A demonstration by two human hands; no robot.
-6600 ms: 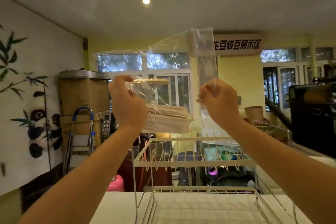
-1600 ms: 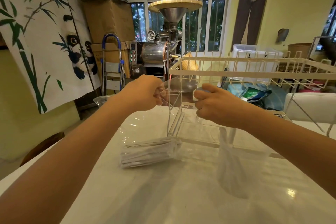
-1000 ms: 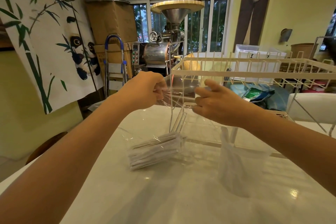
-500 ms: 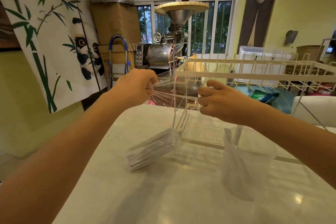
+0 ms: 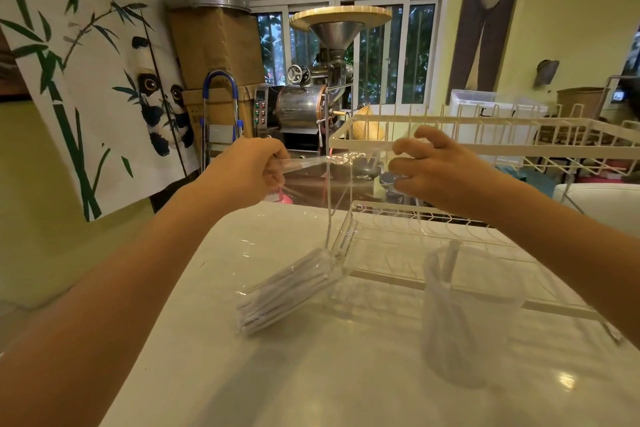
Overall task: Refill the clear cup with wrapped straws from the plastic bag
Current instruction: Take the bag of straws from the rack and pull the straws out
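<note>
While the fingers of the left hand (image 5: 247, 173) and the right hand (image 5: 438, 168) pinch opposite edges of the plastic bag (image 5: 311, 215), its mouth is stretched taut between them above the bench (image 5: 277, 374). The straws (image 5: 287, 291) lie bundled in the bag's bottom on the bench, left of the cup (image 5: 467, 319), which holds a few straws near a wire rack (image 5: 485, 149).

Fingertips of left hand (image 5: 247, 172) concealed behind own knuckles; plastic bag (image 5: 311, 204) outline largely indiscernible through transparency; wrapped straws (image 5: 289, 291) count unresolvable; clear cup (image 5: 460, 319) contents blurred; wire rack (image 5: 485, 149) cropped at right edge.
</note>
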